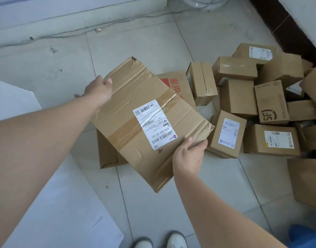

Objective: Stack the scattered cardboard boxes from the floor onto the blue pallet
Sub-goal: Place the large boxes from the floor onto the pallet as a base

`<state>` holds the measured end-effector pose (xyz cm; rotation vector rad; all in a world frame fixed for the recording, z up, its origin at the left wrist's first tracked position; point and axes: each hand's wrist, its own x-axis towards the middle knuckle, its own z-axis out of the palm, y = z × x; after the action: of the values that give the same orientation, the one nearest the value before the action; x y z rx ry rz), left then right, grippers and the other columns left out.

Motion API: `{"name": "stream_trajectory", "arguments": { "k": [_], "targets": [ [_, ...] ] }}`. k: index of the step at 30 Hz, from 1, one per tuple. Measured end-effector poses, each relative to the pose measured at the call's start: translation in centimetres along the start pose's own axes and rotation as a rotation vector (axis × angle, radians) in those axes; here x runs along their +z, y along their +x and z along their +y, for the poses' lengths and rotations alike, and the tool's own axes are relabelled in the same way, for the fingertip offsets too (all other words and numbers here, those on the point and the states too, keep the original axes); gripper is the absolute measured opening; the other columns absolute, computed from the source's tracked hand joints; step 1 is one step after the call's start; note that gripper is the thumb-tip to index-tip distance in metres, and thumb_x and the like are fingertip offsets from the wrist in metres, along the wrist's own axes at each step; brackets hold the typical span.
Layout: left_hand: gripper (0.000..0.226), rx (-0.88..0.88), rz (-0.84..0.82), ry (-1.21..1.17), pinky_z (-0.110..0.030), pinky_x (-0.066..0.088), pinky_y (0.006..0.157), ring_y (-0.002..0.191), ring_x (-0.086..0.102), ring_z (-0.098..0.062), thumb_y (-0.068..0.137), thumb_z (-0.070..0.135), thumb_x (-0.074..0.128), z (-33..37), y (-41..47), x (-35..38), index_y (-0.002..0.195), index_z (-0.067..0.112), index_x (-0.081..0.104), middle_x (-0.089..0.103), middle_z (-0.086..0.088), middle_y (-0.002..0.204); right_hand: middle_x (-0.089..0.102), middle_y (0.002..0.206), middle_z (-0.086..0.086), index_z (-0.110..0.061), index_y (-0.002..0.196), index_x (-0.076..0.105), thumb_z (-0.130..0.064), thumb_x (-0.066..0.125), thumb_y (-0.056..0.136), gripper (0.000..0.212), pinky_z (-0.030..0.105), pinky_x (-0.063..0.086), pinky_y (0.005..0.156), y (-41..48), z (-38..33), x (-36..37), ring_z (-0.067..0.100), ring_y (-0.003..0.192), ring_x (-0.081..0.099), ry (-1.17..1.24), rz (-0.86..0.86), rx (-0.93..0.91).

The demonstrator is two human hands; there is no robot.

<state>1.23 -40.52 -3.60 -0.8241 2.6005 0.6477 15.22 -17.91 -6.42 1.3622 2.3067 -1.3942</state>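
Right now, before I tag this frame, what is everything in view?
large box: one, brown with a white label, held above the floor
red-printed box: one, brown, on the floor beneath it
small boxes: over ten, brown, piled at right
white sheet: one, lower left
blue object: one, bottom right corner, cut off
shoes: two, white, bottom edge
hands: two; left hand grips the large box's far edge, right hand its near corner
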Motion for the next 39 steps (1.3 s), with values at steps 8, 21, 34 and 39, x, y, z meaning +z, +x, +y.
{"name": "stream_trajectory", "arguments": {
  "k": [8, 21, 34, 39],
  "targets": [
    [0.055, -0.098, 0.069, 0.098, -0.047, 0.024, 0.107, 0.134, 0.027, -0.032, 0.1, 0.048, 0.02, -1.0, -0.4, 0.6, 0.139, 0.015, 0.04, 0.032, -0.017, 0.143, 0.039, 0.15, 0.003, -0.02, 0.153, 0.012, -0.037, 0.032, 0.101, 0.058, 0.035, 0.03, 0.105, 2.1, -0.7, -0.9, 0.027, 0.134, 0.039, -0.047, -0.019, -0.072],
    [0.041, -0.159, 0.187, -0.25, -0.034, 0.04, 0.08, 0.106, 0.055, -0.034, 0.1, 0.038, 0.036, -2.8, -3.5, 1.2, 0.116, 0.005, 0.054, 0.058, -0.013, 0.118, 0.057, 0.121, 0.012, -0.008, 0.127, 0.039, -0.04, 0.037, 0.098, 0.043, 0.038, 0.041, 0.089, 2.1, -0.4, -3.5, 0.032, 0.11, 0.053, -0.032, 0.008, -0.079],
    [0.034, 0.035, 0.193, -0.327, -0.032, 0.035, 0.074, 0.088, 0.046, -0.026, 0.101, 0.035, 0.036, 6.5, -14.5, -6.9, 0.11, 0.008, 0.055, 0.052, -0.005, 0.098, 0.057, 0.122, 0.007, -0.011, 0.131, 0.036, -0.039, 0.044, 0.097, 0.045, 0.035, 0.039, 0.088, -2.5, -8.8, -19.1, 0.03, 0.11, 0.054, -0.016, 0.159, -0.143],
    [0.031, 0.107, 0.165, -0.358, -0.036, 0.041, 0.078, 0.091, 0.052, -0.029, 0.101, 0.036, 0.031, 11.0, -19.4, -9.3, 0.102, 0.012, 0.052, 0.053, -0.005, 0.094, 0.055, 0.128, 0.006, -0.013, 0.135, 0.038, -0.039, 0.042, 0.098, 0.045, 0.035, 0.037, 0.091, -3.9, -10.7, -26.2, 0.028, 0.117, 0.051, -0.049, 0.239, -0.188]
  ]
}}
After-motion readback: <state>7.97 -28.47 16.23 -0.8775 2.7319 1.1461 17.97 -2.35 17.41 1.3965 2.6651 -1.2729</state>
